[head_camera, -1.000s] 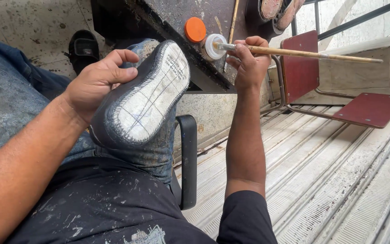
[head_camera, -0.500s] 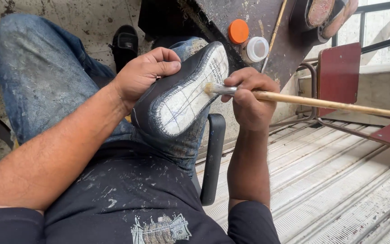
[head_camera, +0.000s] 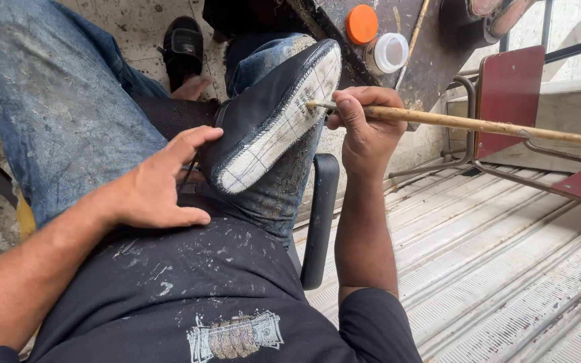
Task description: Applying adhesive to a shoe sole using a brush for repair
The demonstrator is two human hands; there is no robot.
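An orange lid (head_camera: 362, 23), white jar (head_camera: 389, 52), perhaps a red chair (head_camera: 510, 94).

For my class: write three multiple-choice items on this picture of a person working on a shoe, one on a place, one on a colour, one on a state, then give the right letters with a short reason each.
1. Where does the brush tip touch?
A. the sole near the shoe's upper end
B. the orange lid
C. the floor

2. What colour is the loose lid on the bench?
A. green
B. orange
C. black

3. How is the small jar beside that lid?
A. capped
B. tipped on its side
C. open, upright

Answers:
1 A: the right hand holds the stick so its tip meets the pale sole, while the left hand steadies the shoe.
2 B: the round lid is plainly orange.
3 C: its white mouth shows, with no cap on it.
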